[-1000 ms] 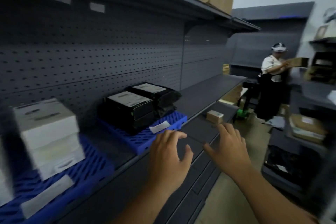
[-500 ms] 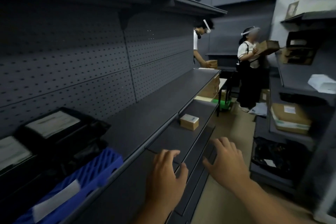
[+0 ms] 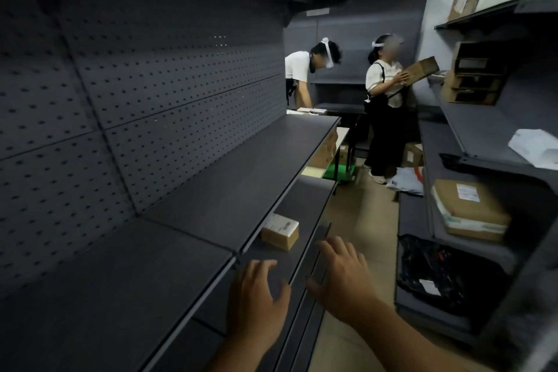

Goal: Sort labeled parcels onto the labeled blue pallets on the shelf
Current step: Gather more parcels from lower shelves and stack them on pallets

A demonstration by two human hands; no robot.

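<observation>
- The middle shelf [image 3: 229, 178] lies open along its whole length, closed behind by the pegboard wall [image 3: 151, 84].
- On the lower ledge [image 3: 308, 199], a small labelled box [image 3: 280, 234] stands with room on either side.
- The aisle floor [image 3: 362, 220] is passable; a bent-over person [image 3: 297, 68] and a standing person [image 3: 382, 118] seem to block its far end.

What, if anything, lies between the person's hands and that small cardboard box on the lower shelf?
Nothing visible. Only bare lower shelf separates the left hand and right hand from the small labelled box; both hands are empty.
</observation>
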